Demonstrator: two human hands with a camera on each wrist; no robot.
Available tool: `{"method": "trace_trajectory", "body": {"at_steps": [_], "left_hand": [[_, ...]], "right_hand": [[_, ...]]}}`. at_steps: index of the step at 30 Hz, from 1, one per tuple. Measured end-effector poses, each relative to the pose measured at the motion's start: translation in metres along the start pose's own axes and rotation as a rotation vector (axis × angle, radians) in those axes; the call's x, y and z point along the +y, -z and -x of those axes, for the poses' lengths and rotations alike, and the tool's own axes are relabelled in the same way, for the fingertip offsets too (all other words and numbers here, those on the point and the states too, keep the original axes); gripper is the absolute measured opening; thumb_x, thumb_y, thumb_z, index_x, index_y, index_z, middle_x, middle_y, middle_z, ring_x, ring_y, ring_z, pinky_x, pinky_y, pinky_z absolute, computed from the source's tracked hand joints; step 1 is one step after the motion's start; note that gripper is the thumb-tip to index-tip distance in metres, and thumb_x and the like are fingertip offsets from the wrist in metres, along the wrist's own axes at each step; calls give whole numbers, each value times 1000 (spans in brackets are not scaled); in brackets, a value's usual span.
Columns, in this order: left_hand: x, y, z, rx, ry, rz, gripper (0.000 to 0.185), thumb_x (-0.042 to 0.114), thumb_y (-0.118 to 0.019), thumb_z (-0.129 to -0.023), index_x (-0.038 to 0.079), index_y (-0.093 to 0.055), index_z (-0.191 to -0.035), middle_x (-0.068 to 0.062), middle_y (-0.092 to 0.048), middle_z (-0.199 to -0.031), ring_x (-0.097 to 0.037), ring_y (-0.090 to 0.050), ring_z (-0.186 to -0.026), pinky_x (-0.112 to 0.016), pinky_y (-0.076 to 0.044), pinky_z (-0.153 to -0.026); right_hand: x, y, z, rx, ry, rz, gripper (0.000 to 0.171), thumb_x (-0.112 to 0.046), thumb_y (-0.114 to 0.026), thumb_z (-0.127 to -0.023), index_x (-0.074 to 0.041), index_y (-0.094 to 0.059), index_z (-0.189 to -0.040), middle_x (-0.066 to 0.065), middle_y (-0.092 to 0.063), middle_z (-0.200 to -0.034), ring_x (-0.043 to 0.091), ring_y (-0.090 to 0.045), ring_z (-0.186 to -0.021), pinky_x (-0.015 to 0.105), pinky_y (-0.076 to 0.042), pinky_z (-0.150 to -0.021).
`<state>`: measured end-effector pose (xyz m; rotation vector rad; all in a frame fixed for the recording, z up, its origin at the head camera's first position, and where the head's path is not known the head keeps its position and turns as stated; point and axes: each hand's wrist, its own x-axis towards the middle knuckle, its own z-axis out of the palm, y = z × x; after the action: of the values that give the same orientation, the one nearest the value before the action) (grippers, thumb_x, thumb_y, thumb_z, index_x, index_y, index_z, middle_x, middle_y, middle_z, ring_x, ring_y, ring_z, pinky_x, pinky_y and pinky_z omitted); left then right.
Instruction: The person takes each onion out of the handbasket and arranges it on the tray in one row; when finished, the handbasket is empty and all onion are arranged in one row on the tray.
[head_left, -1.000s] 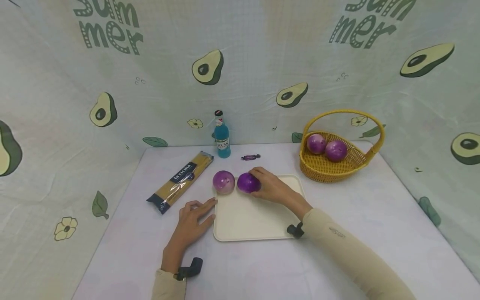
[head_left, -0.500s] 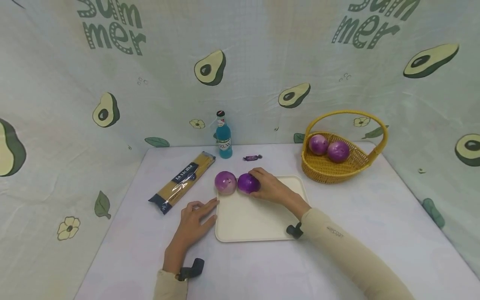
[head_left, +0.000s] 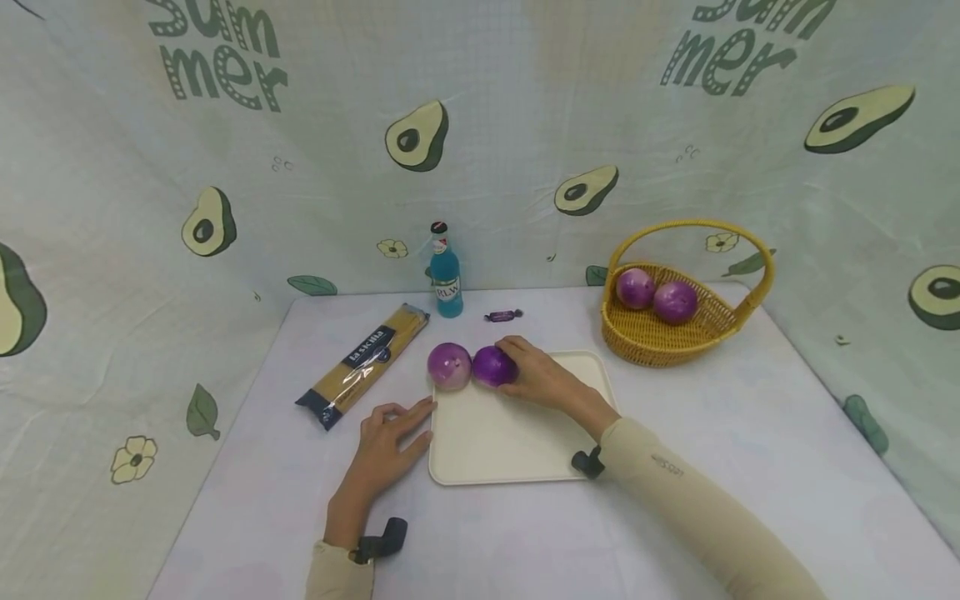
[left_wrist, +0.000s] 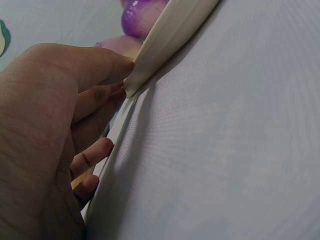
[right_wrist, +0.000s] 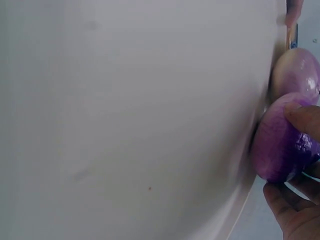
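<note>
While set against the frames of a second and half a second back, shows next to no change: right hand (head_left: 543, 377) still curled over the darker purple onion (head_left: 491, 365) at centre frame, fingers (right_wrist: 304, 119) wrapped round its right side and top, holding it on the far left corner of the cream tray (head_left: 517, 450). Touches the paler onion (head_left: 449, 365) just to its left, which sits at the tray's corner. Left hand (head_left: 382, 446) still flat on the counter (head_left: 675, 500) at lower centre, fingers (head_left: 408, 412) spread and relaxed, tips against the tray's left rim, thumb pressed to the rim in the left wrist view. Suggests a pause rather than a move: onion set down but not let go, tray steadied.

Readable writing: "Summer", split over two lines, at upper left and upper right of the backdrop; "La Sicilia", as best made out, on the dark label of the spaghetti packet (head_left: 363, 363) left of centre; "RLW", roughly, on the blue bottle (head_left: 446, 283) at the back. Nothing legible on the small wrapped sweet (head_left: 502, 315). At right, yellow basket (head_left: 693, 333) with two more onions.
</note>
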<state>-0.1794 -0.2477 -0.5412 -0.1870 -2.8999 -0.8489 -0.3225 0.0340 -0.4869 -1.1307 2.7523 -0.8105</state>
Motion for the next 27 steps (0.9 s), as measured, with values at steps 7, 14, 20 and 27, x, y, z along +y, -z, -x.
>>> {"method": "trace_trajectory", "body": {"at_steps": [7, 14, 20, 27], "left_hand": [[-1, -3, -2, 21, -15, 4, 49, 39, -63, -97, 34, -53, -145, 14, -48, -149, -22, -41, -122, -49, -26, -102], [3, -2, -2, 5, -8, 11, 50, 39, -63, -97, 34, -53, -146, 13, -48, -150, -22, -40, -122, -49, -25, -103], [5, -1, -2, -4, 0, 9, 50, 40, -62, -98, 34, -52, -146, 13, -47, -150, -22, -40, -123, -48, -25, -103], [2, 0, -1, 24, -24, -9, 50, 39, -63, -97, 32, -54, -145, 11, -49, -149, -24, -41, -123, -51, -27, -101]], "right_hand": [[-1, 2, 0, 4, -2, 11, 76, -19, -83, -83, 3, -44, -146, 19, -43, -148, 37, -49, -132, 44, -40, -107], [-1, 3, 1, -6, -12, 8, 76, -18, -83, -83, 3, -44, -145, 20, -42, -149, 37, -48, -132, 45, -40, -107], [0, 5, 3, -27, -28, -4, 82, -20, -83, -83, 3, -40, -148, 22, -38, -153, 38, -44, -136, 46, -37, -110], [-1, 13, 7, -19, -25, 14, 84, -31, -82, -85, 0, -39, -150, 20, -38, -155, 35, -36, -142, 46, -31, -114]]}}
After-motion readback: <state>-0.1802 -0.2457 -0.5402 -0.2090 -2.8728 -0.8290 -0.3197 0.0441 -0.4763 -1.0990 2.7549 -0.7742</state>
